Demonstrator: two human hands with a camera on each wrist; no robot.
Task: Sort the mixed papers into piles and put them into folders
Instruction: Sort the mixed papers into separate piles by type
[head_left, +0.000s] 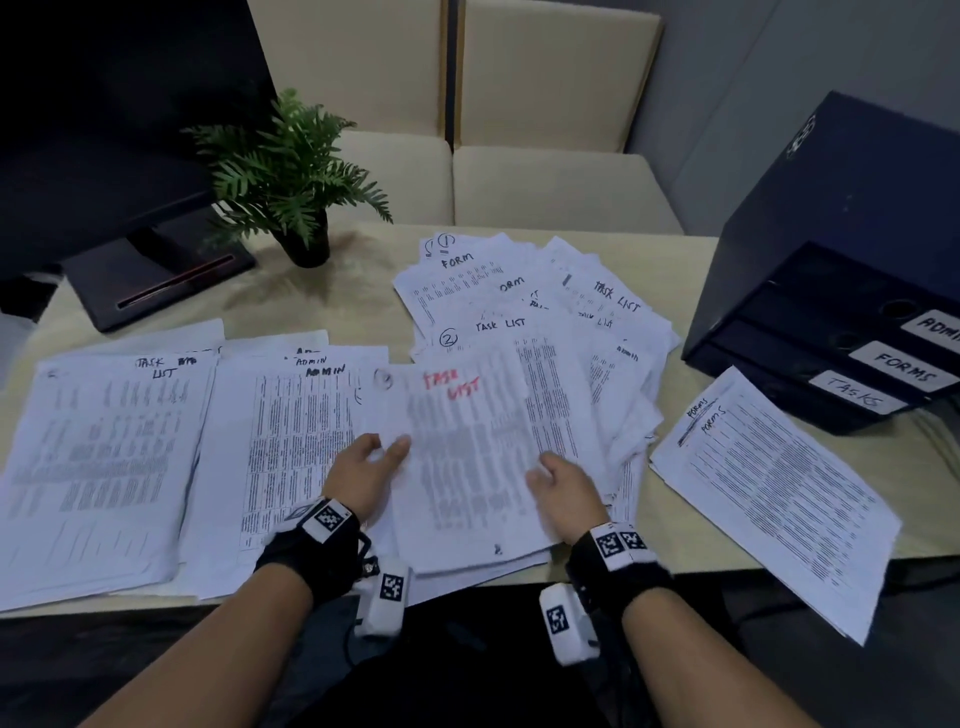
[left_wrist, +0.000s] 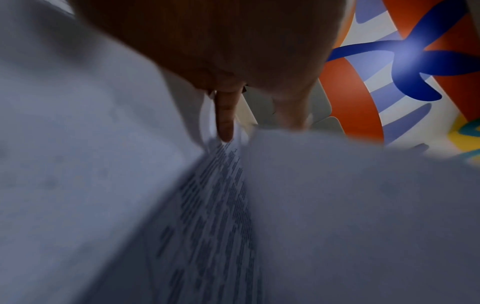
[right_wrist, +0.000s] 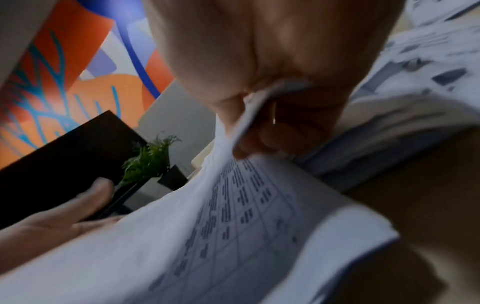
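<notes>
The right hand (head_left: 563, 493) pinches the right edge of a white printed sheet headed "TASK LIST" in red marker (head_left: 467, 457). The right wrist view shows this plainly: thumb on top, curled fingers (right_wrist: 275, 142) beneath, and the thin paper bowing upward with a printed grid of small dark entries. The left hand (head_left: 363, 475) is at the sheet's left edge. Its fingers are fairly straight and grip nothing, and the left wrist view shows one straight finger (left_wrist: 224, 119) touching paper. The head view is softened by blur here.

Just left of the left hand lies a flat pile of white sheets marked "ADMIN" (head_left: 291, 441). Further left is a pile marked "TASK LIST" in black (head_left: 98, 457). Right of the right hand, apart from it, a slanted pile marked "FORMS" (head_left: 779, 499) overhangs the pale beige table (head_left: 332, 291).

Beyond both hands a loose fan of mixed white papers (head_left: 545, 291) spreads out. Further right stand dark blue box folders with white handwritten labels (head_left: 852, 358) reading ADMIN, FORMS and TASKS. Far left are a green fern in a black pot (head_left: 291, 176) and a black monitor (head_left: 104, 130). Only the wrist views show an orange-and-blue painted wall (right_wrist: 52, 72).
</notes>
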